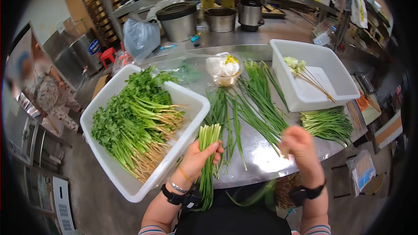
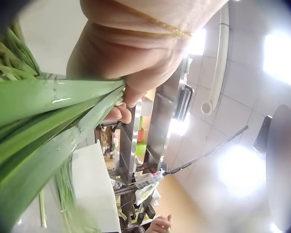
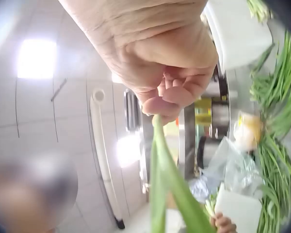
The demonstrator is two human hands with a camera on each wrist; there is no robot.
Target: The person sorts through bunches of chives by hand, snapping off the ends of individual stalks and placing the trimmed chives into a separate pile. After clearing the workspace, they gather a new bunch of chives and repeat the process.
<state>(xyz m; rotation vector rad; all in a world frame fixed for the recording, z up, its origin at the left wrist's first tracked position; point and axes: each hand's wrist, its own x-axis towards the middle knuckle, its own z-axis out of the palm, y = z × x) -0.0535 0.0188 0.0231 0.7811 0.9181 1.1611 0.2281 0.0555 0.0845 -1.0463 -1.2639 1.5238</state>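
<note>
My left hand grips a bunch of garlic chives, pale cut ends up and leaves hanging past the table's front edge. Up close in the left wrist view, the flat leaves run out from under the palm. To the right, my right hand is raised over the table's front edge. Its thumb and fingertips pinch a garlic chive stalk by its pale end, its leaves trailing down. Loose garlic chives lie spread on the steel table between and beyond the hands.
A white tub of rooted leafy greens stands at left. Another white tub at right holds skewered leaves. Before it lies a neat chive pile. A plastic-wrapped bundle sits at the back; a person stands far left.
</note>
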